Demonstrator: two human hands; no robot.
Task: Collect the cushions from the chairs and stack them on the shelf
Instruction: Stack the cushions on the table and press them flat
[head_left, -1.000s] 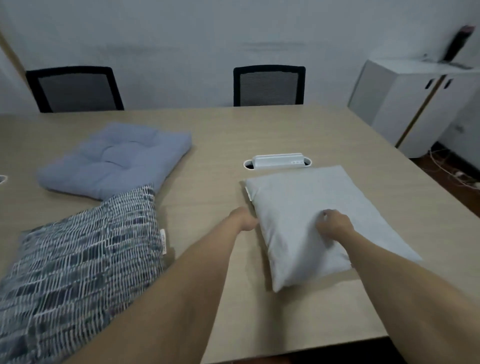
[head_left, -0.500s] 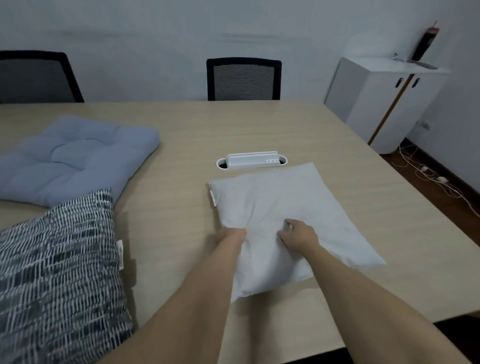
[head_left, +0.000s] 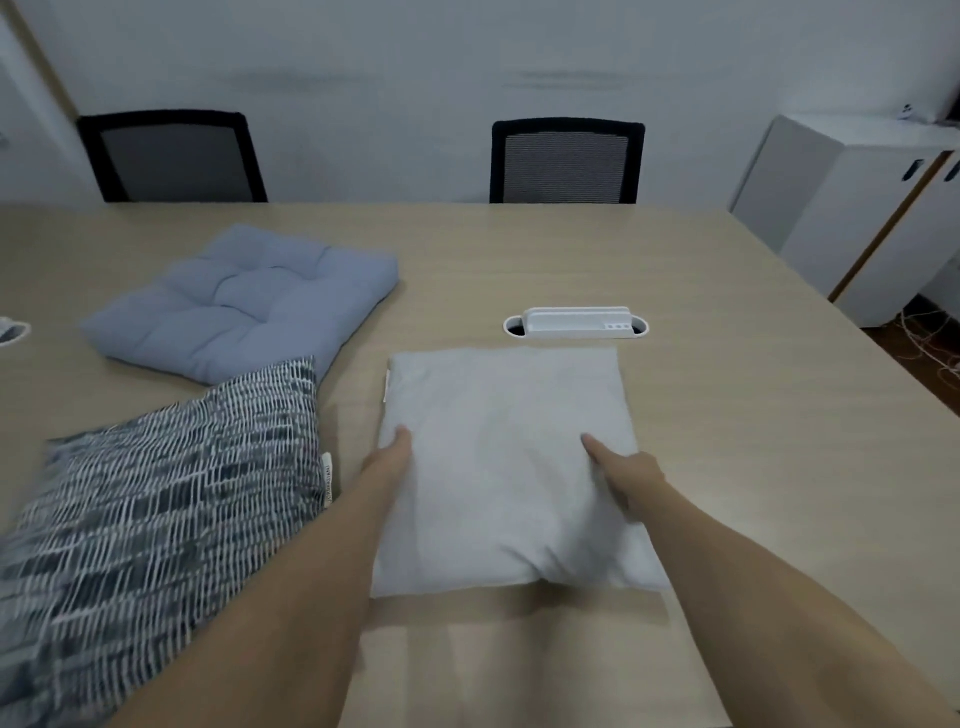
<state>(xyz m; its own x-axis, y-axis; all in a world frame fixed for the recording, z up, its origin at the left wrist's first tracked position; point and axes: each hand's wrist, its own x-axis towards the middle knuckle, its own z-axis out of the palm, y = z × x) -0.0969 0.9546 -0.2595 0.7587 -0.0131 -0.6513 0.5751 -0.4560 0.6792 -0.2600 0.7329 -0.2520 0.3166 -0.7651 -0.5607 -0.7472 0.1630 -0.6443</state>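
Both hands rest on the white cushion (head_left: 506, 467) lying flat on the surface (head_left: 727, 415): left hand (head_left: 389, 460) pressed to its left edge, right hand (head_left: 626, 475) on its right side, fingers loose, neither visibly clamped. Lifted from such shallow contact, the soft cushion could sag and slip out, or swing into the patterned cushion (head_left: 156, 519) just beside it and nudge that off the near edge.

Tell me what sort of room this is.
Probably an office meeting room: a large light wooden table with a white built-in power socket box, two black mesh-backed office chairs along a bare wall, and a white cabinet to the side.
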